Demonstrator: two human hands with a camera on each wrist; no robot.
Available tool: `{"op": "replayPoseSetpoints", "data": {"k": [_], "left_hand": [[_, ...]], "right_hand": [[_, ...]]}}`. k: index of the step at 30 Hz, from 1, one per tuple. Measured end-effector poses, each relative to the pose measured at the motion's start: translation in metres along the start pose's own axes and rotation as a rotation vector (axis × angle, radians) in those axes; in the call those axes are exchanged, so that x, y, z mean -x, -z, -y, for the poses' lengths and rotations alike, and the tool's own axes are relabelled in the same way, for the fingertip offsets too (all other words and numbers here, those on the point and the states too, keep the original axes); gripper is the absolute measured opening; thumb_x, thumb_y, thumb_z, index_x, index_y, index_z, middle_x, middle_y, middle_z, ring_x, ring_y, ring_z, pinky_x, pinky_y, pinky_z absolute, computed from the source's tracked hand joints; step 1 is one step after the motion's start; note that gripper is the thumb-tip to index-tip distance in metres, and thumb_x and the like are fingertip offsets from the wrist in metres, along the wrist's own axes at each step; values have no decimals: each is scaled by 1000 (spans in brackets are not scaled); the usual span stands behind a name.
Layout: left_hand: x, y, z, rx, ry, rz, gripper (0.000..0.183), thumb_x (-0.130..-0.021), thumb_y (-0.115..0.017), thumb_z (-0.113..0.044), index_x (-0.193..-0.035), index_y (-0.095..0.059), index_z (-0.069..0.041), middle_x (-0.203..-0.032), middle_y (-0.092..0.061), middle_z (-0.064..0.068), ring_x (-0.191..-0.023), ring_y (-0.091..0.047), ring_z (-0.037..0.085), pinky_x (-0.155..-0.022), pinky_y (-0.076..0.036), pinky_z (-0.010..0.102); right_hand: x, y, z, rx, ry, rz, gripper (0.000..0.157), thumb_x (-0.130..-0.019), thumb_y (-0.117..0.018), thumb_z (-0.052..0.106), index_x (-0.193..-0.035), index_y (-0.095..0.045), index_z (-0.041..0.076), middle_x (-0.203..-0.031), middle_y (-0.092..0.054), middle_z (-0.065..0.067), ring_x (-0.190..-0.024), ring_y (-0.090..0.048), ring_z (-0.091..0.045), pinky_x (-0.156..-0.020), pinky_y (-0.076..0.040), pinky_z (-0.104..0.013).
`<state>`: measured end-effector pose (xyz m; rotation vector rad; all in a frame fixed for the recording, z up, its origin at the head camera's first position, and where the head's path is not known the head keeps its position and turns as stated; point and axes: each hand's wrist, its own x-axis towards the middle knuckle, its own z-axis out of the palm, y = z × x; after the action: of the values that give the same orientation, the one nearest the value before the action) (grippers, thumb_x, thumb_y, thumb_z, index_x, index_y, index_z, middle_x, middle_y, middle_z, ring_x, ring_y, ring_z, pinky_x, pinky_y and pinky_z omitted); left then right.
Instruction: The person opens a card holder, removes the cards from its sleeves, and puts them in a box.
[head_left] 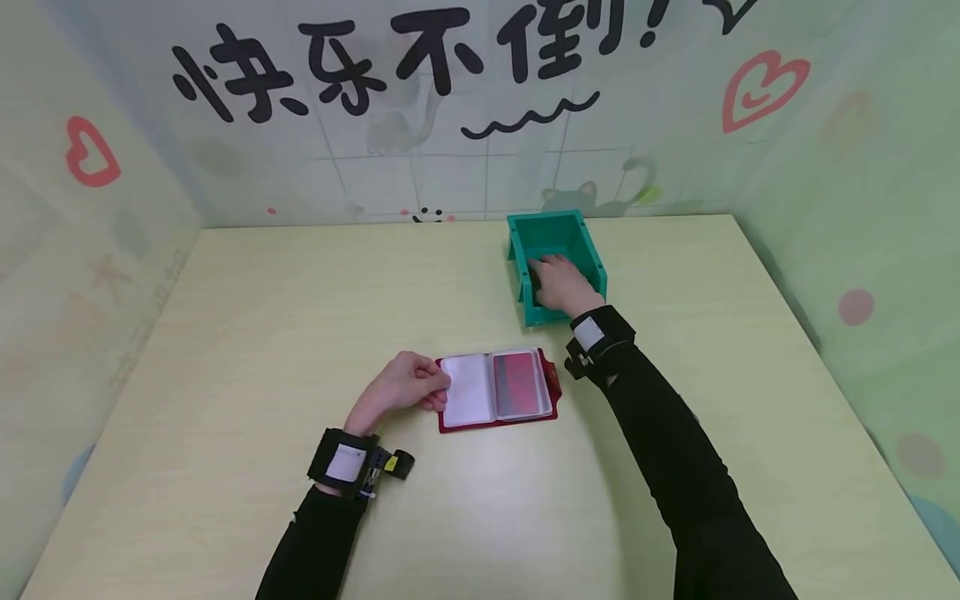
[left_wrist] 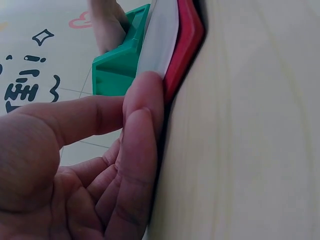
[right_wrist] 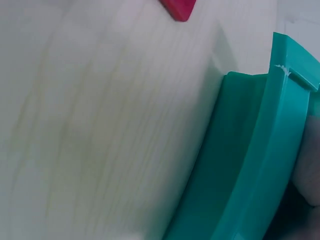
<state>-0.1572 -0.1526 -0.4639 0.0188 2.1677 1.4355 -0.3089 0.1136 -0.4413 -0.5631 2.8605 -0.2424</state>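
Observation:
A small red card holder (head_left: 555, 390) lies open on the table. Clear sleeves fill it, with a white page (head_left: 467, 390) on the left and a pink and grey card (head_left: 517, 383) on the right. My left hand (head_left: 408, 382) pinches the holder's left edge between thumb and fingers; the left wrist view shows the fingertips against the page and red cover (left_wrist: 186, 42). Behind the holder stands a green plastic bin (head_left: 542, 317). Inside it is my right hand (head_left: 564, 285), its fingertips hidden by the bin wall (right_wrist: 255, 165), so its grip and the contents cannot be made out.
The pale wooden table (head_left: 262, 333) extends around both things. A printed backdrop (head_left: 480, 175) with black lettering rises at the back edge, and side panels (head_left: 862, 250) enclose left and right. Each wrist wears a strapped camera (head_left: 600, 337).

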Motion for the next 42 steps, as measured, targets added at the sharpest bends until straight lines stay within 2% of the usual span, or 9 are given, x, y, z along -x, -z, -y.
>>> {"op": "replayPoseSetpoints", "data": {"k": [5,13,20,24,26,30,34,39,42], "left_hand": [[-1,0,-2,-2,2,-4,20,-99,-61,-9,-101,-66,10,-75,-72,7,-61,-67,9,-63,-60,24],[-3,2,-4,9,4,-2,19,-98,-61,-9,-101,-65,10,-74,-72,7,-62,-67,9,-63,-60,23],[-2,4,-7,-11,2,-22,20,-98,-62,-10,-102,-65,10,-74,-72,8,-60,-67,9,-62,-59,23],[3,-3,-10,-153,-19,-157,20,-94,-68,-14,-104,-65,4,-71,-67,5,-56,-63,10,-57,-53,22],[6,-9,-15,-275,-61,-259,25,-91,-72,-13,-109,-62,1,-71,-63,5,-57,-59,12,-57,-48,23],[10,-24,-28,-466,-215,-357,35,-88,-68,0,-121,-57,0,-85,-61,9,-74,-56,20,-68,-47,30],[9,-39,-32,-540,-381,-249,42,-89,-65,0,-129,-56,3,-113,-63,15,-99,-58,26,-88,-52,38],[7,-52,-27,-600,-418,-143,79,-80,-84,-31,-144,-48,-3,-138,-51,15,-117,-52,29,-95,-51,43],[6,-57,-23,-615,-414,-133,95,-72,-91,-35,-148,-44,-2,-142,-45,16,-120,-49,31,-96,-50,44]], "right_hand": [[4,2,-1,-10,-77,-35,36,-97,-52,6,-130,-59,-5,-131,-52,-28,-114,-54,-40,-103,-45,-50],[6,5,-5,-78,-94,-95,26,-96,-51,4,-116,-62,-9,-130,-51,-30,-109,-56,-41,-97,-49,-51],[29,9,-1,-263,13,-413,33,-97,-50,4,-124,-64,-9,-128,-61,-28,-117,-60,-42,-98,-52,-55],[62,2,10,-363,94,-613,21,-95,-58,1,-108,-71,-8,-104,-70,-23,-91,-66,-35,-78,-56,-47],[79,-8,16,-406,149,-653,15,-92,-61,-2,-101,-72,-8,-93,-70,-20,-80,-63,-31,-71,-55,-41],[103,-28,28,-476,214,-517,19,-90,-66,1,-107,-73,-5,-92,-69,-16,-77,-59,-25,-66,-51,-30],[113,-43,36,-480,199,-305,34,-93,-69,13,-123,-69,-2,-107,-63,-15,-84,-55,-22,-68,-47,-25],[114,-53,36,-479,178,-209,39,-94,-70,22,-126,-67,-1,-112,-54,-15,-90,-52,-21,-71,-46,-26],[114,-57,33,-550,154,-190,36,-94,-71,22,-123,-69,0,-112,-54,-15,-98,-52,-24,-75,-48,-28]]}}
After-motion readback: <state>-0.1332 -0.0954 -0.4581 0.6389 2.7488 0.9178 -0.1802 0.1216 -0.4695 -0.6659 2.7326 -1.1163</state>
